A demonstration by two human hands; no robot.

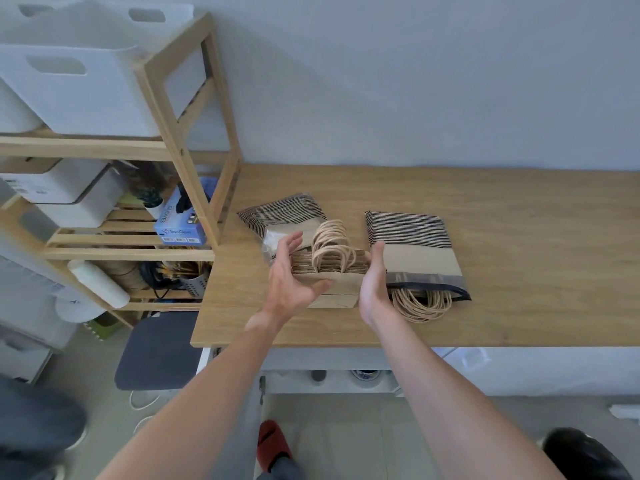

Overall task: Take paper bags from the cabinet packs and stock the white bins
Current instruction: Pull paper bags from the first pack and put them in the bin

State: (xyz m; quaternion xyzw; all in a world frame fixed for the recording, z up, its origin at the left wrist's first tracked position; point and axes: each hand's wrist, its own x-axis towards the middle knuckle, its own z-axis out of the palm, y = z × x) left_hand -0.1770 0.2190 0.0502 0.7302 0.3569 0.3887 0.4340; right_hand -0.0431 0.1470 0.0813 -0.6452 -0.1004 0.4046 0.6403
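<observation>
Stack of paper bags sits on the wooden counter, near its front edge, between both hands. Bags are plain kraft brown, flat-folded, standing on edge so the folds read as fine ridges; twisted paper-cord handles loop up in a bunch from the middle.

Left hand is at the stack's left end, fingers straight and spread, thumb near the front face. Right hand is flat against the right end, fingers extended. Neither is curled round anything; they bracket the stack.

Left pack lies just behind the stack: clear plastic wrap, striped bag edges showing. Right pack lies just beside the right hand, dark-edged wrap, beige face, cord handles spilling out its near end.

White bins sit on the top of the wooden shelf to the left, well apart from the stack. Blue glove box on a lower shelf.
</observation>
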